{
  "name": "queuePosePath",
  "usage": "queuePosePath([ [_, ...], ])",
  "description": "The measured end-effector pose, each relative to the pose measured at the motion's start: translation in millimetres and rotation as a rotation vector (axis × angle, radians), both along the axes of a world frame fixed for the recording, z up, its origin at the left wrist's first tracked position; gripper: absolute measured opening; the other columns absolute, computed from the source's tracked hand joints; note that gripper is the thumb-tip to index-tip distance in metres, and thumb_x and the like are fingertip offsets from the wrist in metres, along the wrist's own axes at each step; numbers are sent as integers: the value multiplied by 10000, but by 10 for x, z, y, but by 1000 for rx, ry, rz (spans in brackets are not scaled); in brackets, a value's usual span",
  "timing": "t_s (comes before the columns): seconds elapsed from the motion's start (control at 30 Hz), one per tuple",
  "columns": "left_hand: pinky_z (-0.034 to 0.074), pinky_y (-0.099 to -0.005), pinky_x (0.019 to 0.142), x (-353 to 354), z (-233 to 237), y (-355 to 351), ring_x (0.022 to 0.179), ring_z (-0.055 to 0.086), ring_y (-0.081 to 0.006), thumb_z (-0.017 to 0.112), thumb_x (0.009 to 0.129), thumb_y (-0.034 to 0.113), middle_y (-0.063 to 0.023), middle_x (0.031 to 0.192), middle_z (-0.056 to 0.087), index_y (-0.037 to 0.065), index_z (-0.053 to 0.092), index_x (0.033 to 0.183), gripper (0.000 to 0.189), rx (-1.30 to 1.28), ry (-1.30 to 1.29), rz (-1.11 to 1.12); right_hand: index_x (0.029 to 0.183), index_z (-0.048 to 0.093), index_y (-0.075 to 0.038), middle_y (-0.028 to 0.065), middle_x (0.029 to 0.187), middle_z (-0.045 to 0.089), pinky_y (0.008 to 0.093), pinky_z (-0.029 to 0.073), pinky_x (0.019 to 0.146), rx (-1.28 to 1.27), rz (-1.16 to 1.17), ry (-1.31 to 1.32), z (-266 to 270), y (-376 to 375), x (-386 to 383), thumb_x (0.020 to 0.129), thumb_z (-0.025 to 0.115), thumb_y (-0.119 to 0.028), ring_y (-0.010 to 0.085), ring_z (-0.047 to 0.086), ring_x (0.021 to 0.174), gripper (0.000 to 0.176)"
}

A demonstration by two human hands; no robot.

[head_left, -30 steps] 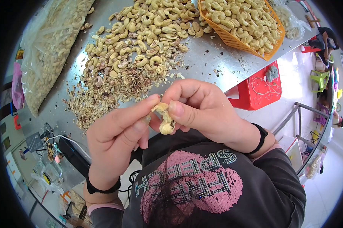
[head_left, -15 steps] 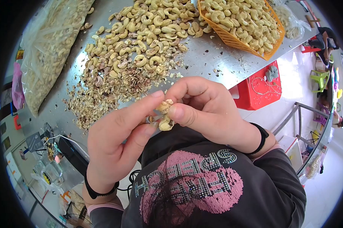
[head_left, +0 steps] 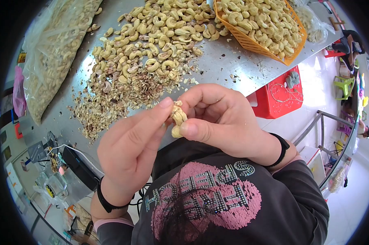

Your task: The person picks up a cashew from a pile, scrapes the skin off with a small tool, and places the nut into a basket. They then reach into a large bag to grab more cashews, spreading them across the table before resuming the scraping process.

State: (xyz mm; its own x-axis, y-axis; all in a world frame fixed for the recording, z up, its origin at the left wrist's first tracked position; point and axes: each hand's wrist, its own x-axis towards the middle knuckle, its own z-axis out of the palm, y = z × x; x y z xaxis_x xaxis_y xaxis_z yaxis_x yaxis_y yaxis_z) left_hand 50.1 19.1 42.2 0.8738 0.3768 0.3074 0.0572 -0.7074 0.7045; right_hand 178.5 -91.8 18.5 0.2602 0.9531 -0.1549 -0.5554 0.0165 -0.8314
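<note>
A pale cashew (head_left: pixel 178 119) with bits of loose skin is held up in front of my chest, above the near edge of the table. My right hand (head_left: pixel 221 116) pinches it between thumb and curled fingers. My left hand (head_left: pixel 131 141) is closed, its fingertips against the cashew's left side. The thin metal blade glimpsed between its fingers half a second ago is now hidden by them. Beyond my hands lie a heap of cashews (head_left: pixel 151 41), several with brown skin patches, and a pile of skin flakes and crumbs (head_left: pixel 111 102).
An orange basket (head_left: pixel 254 45) full of cashews stands at the back right of the metal table (head_left: pixel 217 67). A large clear bag of cashews (head_left: pixel 55 53) lies along the left. A red stool (head_left: pixel 280 98) is beyond the table's right edge. Another person (head_left: pixel 352 47) is far right.
The cashew has turned a little and shows more of its side. My left hand has rotated, its thumb and blade now out of sight behind the fingers. My right hand has barely moved.
</note>
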Motion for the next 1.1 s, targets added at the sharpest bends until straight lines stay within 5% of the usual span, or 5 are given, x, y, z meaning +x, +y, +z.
queuePosePath([
  [0.1, 419, -203, 513, -64, 49, 15, 588, 546, -122, 529, 772, 9, -97, 798, 606, 21, 554, 1049, 278, -394, 104, 9, 829, 522, -4, 3, 756, 551, 178, 419, 606, -41, 33, 37, 38, -7, 18, 778, 599, -137, 35, 498, 685, 162],
  [0.17, 390, -171, 491, -90, 89, 47, 572, 509, -67, 487, 804, 38, -68, 787, 598, 9, 545, 1057, 261, -970, 180, 62, 830, 525, -6, 2, 749, 551, 182, 419, 606, -38, 28, -4, 26, -10, 14, 774, 604, -140, 36, 496, 680, 166],
  [0.37, 353, -148, 477, -74, 32, 20, 547, 448, -25, 465, 824, 71, -37, 735, 569, 12, 545, 1058, 254, -674, 105, 50, 837, 535, -12, -1, 736, 550, 192, 420, 608, -9, -1, -166, -28, -18, 4, 764, 612, -139, 38, 488, 665, 165],
  [0.8, 398, -170, 570, -17, 66, -9, 633, 510, -75, 472, 813, 23, -50, 809, 571, -6, 497, 1104, 294, -717, 81, 38, 922, 516, -1, 11, 782, 562, 179, 419, 603, -62, 45, -5, 16, 18, 18, 812, 543, -117, 39, 501, 689, 162],
  [1.1, 341, -141, 471, -5, 39, 73, 540, 425, -22, 449, 831, 50, -19, 770, 570, 28, 509, 1107, 283, -852, 214, 38, 926, 513, -9, 14, 790, 549, 186, 425, 594, -52, 116, 122, 4, 31, 97, 825, 523, -123, 55, 505, 662, 153],
])
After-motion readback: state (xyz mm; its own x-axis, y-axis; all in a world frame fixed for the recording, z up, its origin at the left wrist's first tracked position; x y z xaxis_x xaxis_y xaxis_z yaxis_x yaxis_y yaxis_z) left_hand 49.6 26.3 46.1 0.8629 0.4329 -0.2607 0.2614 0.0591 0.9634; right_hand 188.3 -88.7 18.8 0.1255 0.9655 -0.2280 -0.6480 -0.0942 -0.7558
